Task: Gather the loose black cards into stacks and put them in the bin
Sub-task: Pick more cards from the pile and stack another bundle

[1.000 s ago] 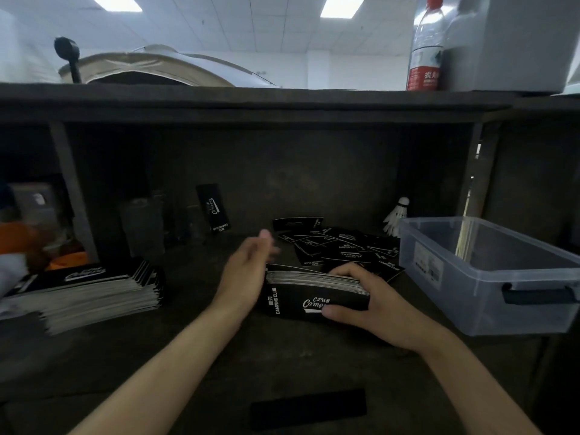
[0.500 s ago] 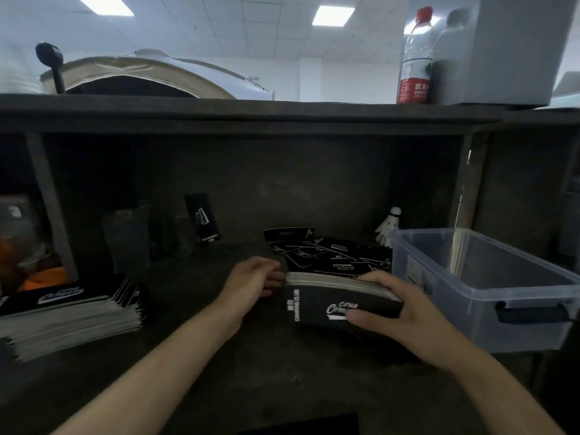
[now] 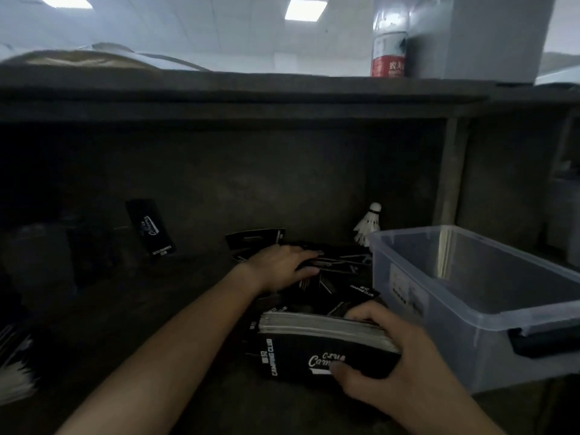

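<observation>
A thick stack of black cards printed "Camping Club" stands on edge on the dark shelf, and my right hand grips its right end, thumb on the front face. Behind it lies a heap of loose black cards. My left hand reaches over that heap, fingers laid flat on the cards with the thumb beside them; whether it holds any is unclear. The clear plastic bin with a black handle sits to the right of the stack, and I see no cards inside it.
One black card leans upright against the back wall at left. A white shuttlecock stands behind the bin. Another card pile edge shows at far left. A water bottle and grey box sit on the shelf top above.
My left hand has let go of the stack's left end and reached forward onto the loose heap. My right hand still holds the stack, now nearer me.
</observation>
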Motion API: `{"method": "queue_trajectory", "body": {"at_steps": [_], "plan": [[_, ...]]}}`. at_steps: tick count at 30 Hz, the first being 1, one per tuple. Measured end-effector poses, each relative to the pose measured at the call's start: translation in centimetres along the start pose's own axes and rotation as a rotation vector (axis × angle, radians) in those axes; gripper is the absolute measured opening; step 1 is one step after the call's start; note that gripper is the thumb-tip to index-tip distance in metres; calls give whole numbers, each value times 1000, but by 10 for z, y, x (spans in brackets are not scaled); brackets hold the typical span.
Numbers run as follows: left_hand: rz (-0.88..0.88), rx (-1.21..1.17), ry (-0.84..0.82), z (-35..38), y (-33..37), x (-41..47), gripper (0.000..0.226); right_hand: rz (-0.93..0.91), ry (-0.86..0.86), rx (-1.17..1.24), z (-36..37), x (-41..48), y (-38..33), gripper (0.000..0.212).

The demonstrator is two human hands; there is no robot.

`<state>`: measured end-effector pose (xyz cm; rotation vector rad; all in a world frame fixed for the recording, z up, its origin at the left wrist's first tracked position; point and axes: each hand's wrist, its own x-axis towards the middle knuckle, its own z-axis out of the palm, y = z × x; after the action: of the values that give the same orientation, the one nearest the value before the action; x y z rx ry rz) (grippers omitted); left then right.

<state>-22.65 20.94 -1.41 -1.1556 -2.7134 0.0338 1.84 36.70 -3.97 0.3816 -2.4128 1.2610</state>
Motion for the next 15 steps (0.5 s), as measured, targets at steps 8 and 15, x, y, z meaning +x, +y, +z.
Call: {"method": "queue_trajectory", "body": {"at_steps": [8,15], "plan": [[-73,275,136,-3,2,-11,48,61,-45,41,-3,3,-1,32],[-257,10,-17,-3,-31,-120,52,108,-78,70,-4,0,-8,31]]}}
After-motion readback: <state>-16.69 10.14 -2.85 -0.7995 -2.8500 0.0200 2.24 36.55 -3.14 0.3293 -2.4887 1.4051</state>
